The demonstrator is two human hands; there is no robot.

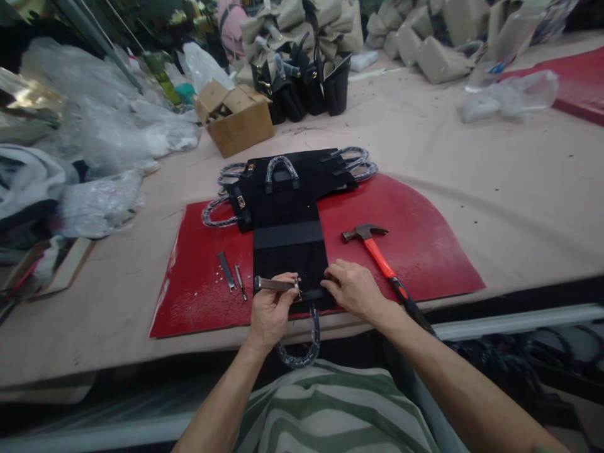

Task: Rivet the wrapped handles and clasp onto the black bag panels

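Observation:
My left hand is closed around a flat metal punch, held sideways above the lower part of a black bag panel. My right hand pinches at the panel's right edge, its fingertips bent together. From the panel's near end a plastic-wrapped handle hangs over the table edge towards my lap. A claw hammer with an orange and black grip lies right of the panel, near my right forearm. Two slim metal tools, a forked bar and a thin rod, rest to the left.
Under the work lies a red mat. More black panels with wrapped handles are piled at its far side. Beyond stand a cardboard box and black bags. Plastic wrapping is heaped left; a clear bag lies far right.

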